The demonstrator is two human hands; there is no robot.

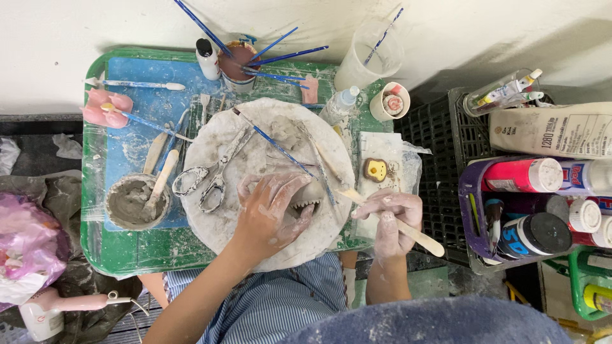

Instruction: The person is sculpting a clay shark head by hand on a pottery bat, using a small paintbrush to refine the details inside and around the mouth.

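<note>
Two clay-smeared hands: left hand (271, 210) cups the clay piece (310, 194) beneath its fingers; right hand (392, 220) grips a wooden tool (417, 237).

Under the left hand (271, 213) the clay piece (306, 197) looks damp, grey and matt, its edge cut into small teeth. The right hand (392, 220), dusted pale with dried slip, closes its grip on a smooth wooden tool (408, 232). Beneath both grips the round board (217, 236) is chalky and rough. Left of the left grip lie metal scissors (213, 172), dulled by clay smears.
</note>
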